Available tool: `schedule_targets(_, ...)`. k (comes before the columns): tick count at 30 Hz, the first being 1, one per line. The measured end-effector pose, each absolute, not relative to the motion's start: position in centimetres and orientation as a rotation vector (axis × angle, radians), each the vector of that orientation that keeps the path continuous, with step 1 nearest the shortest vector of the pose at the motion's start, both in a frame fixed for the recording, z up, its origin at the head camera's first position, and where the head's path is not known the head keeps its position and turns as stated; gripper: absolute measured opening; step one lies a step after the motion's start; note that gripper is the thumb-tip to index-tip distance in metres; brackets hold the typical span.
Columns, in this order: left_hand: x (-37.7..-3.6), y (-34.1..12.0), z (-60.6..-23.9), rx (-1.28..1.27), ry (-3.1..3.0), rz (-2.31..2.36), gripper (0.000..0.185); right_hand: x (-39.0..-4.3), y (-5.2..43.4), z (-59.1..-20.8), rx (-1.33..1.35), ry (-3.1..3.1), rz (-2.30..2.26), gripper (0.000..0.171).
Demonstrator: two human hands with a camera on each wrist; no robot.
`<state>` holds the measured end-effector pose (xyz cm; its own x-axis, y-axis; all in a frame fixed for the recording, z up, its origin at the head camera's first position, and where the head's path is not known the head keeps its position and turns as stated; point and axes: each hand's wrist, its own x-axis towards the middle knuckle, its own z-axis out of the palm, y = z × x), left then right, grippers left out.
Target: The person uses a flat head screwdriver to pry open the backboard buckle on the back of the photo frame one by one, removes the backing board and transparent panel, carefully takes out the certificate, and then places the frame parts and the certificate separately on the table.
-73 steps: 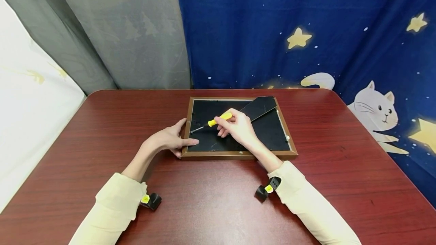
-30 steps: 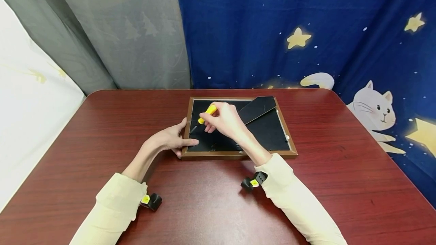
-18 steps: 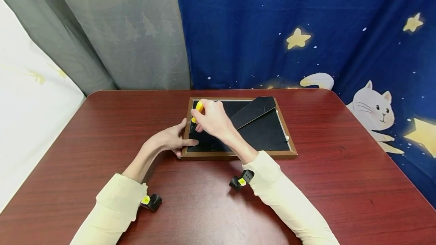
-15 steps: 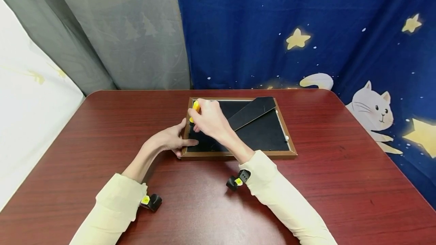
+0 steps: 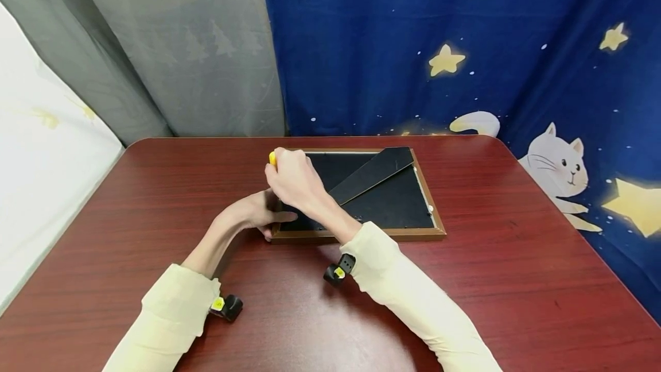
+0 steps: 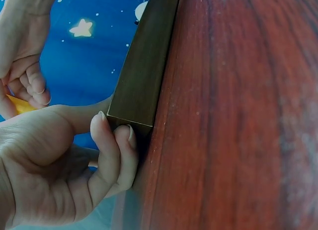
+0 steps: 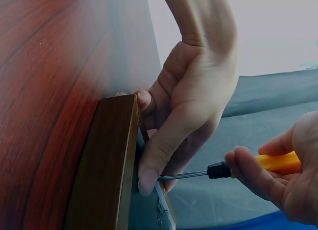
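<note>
Right hand (image 5: pixel 292 178) pinching yellow screwdriver (image 7: pixel 258 166), shaft running level toward picture frame (image 5: pixel 413 233) left edge, there clamped by curled left hand (image 5: pixel 256 214), thumb on backing.

Worktop (image 5: pixel 465 280): dark red wood-grain top, rounded far corners, glossy. One item lies flat on it: a brown picture frame (image 5: pixel 413 233), face down, black backing up, sitting centre and toward the far edge. Its black stand flap (image 5: pixel 374 173) runs diagonally across the backing. Both cream sleeves (image 5: pixel 170 314) rest on the worktop's near half.
</note>
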<state>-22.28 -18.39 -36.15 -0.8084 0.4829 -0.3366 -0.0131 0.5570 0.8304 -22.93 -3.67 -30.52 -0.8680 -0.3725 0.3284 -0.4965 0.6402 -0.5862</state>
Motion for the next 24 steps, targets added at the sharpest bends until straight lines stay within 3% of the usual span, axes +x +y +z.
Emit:
schedule_targets(8, -22.6, -18.8, -36.1, 0.389, 2.254, 1.231, 0.050, -23.6, -3.5, -30.4, 0.771, -2.692, 1.068, 0.023)
schedule_targets(13, -22.6, -18.5, -36.1, 0.231, 2.204, 1.254, 0.097, -24.4, -1.6, -31.1, 0.770, -2.726, 1.352, 0.016)
schedule_targets(15, -22.6, -18.5, -36.0, 0.147, 2.217, 1.219, 0.106, -24.8, -0.5, -31.5, 0.769, -2.723, 1.498, 0.017)
schedule_targets(24, -22.9, -18.2, -35.8, 0.100, 2.324, 1.105, 0.106, -26.7, 4.0, -32.9, 0.612, -2.629, 1.815, 0.025)
